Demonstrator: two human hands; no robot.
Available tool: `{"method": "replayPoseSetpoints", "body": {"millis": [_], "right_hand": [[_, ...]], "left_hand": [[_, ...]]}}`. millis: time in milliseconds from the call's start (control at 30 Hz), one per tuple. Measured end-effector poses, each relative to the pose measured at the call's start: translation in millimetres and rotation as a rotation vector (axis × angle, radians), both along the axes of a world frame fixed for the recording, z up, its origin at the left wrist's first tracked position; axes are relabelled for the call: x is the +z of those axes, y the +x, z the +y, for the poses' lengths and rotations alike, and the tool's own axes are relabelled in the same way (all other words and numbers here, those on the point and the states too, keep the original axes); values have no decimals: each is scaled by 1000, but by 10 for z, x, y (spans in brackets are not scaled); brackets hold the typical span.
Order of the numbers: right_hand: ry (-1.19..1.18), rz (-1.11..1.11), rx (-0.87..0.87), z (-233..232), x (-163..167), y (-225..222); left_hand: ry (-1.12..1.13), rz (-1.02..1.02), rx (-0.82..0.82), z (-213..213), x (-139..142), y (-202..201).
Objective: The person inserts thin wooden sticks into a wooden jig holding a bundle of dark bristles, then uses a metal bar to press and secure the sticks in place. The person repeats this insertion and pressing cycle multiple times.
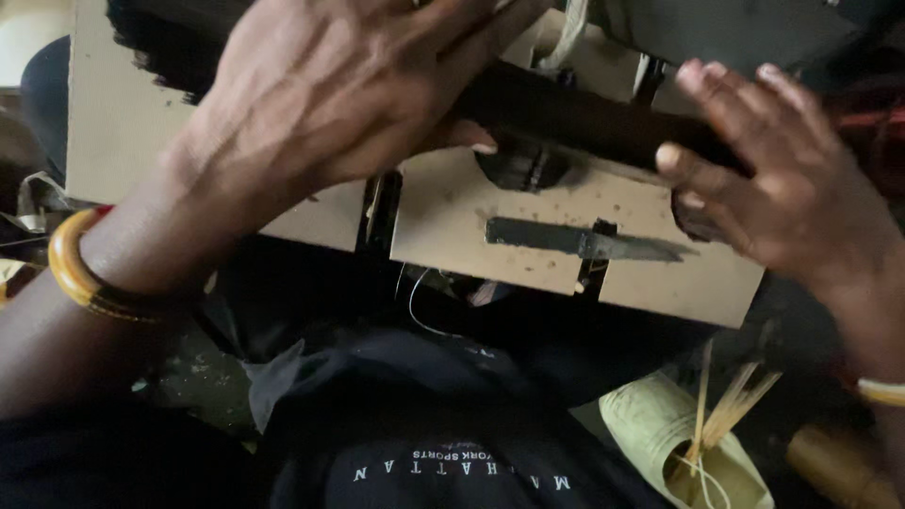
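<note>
Dark roller bar (pixel 575 118) lies across the top of a pale wooden block (pixel 566 254), long axis running from upper left down to lower right, both hands on it. Left hand (pixel 330 94) lies flat over the left end of the bar, palm down, fingers together and stretched along it toward the upper right, thumb tip tucked under at the bar's lower edge; looks like pressing, not a closed grip. Right hand (pixel 782 179) is at the bar's right end, fingers slightly apart and curled over the top, thumb on the near side, so a loose clamp on the bar. Bare middle of the bar is between the two hands; neither hand is clearly nearer, each already touching. On the block's top face, just below the bar, a flat dark blade-like strip (pixel 584 240) lies nearly parallel to the bar, well clear of the fingers. A round dark knob (pixel 523 168) sits in a notch of the block right under the bar's middle. Yellow bangle (pixel 80 273) on the left wrist, left of the block. Below and right of the block, an open pale green bag (pixel 679 434) holds a bunch of thin bamboo sticks (pixel 726 405), poking up and out. Dark cloth (pixel 424 415) on the lap below the block.
</note>
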State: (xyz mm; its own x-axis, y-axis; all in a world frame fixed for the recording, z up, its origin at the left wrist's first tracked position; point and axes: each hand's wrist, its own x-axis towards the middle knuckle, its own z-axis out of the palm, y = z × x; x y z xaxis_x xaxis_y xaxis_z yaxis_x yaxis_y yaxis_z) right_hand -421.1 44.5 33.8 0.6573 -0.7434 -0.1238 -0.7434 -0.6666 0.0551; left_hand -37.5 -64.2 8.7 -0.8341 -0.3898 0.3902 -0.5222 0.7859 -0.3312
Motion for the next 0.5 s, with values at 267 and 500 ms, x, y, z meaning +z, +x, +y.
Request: {"method": "replayPoseSetpoints", "body": {"millis": [267, 500], "right_hand": [[-69, 130, -39, 37, -198, 92], [-280, 199, -31, 139, -348, 71]], "left_hand": [[157, -38, 33, -72, -249, 122], [178, 44, -92, -84, -325, 214]]}}
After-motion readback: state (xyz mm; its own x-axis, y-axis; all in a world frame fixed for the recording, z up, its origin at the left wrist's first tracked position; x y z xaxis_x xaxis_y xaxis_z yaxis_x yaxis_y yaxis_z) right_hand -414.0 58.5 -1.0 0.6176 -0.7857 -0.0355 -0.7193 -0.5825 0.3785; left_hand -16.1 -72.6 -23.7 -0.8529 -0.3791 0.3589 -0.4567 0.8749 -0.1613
